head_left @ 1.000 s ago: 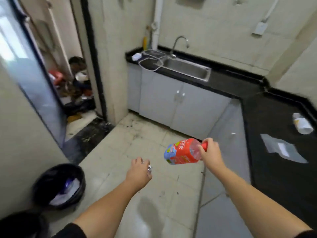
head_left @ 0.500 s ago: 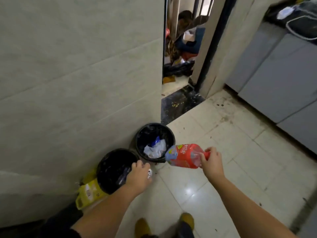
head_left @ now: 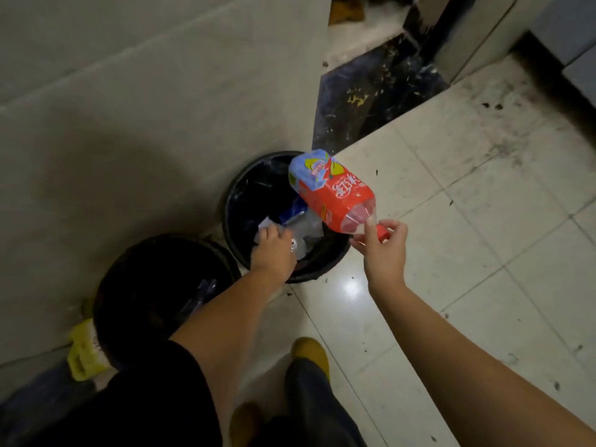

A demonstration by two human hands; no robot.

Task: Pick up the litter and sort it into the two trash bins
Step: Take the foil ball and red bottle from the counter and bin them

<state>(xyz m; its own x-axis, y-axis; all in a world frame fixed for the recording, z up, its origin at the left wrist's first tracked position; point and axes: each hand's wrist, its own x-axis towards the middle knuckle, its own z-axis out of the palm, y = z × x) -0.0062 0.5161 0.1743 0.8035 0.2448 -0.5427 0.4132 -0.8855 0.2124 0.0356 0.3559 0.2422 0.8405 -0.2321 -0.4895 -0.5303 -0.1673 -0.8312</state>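
Hands: right hand [head_left: 383,250] pinched the bottle [head_left: 332,191] by its red cap over the far bin [head_left: 325,269]; it looked empty, light and crushable. Left hand [head_left: 274,250] gripped something small and shiny.

pale tiled wall [head_left: 135,91], large matte slabs with faint joints, filling the left and upper left. glossy cream floor tiles [head_left: 467,253] with thin grey grout lines, a bright light reflection near the middle, and dark specks and grime that thicken toward the upper right. dark speckled stone threshold [head_left: 371,101] at a doorway, with small yellowish marks on it. grey cabinet front [head_left: 577,37] at the upper right corner, above a dark base strip. two mustard-yellow shoes [head_left: 311,351] at the bottom, below dark trouser legs [head_left: 309,401].
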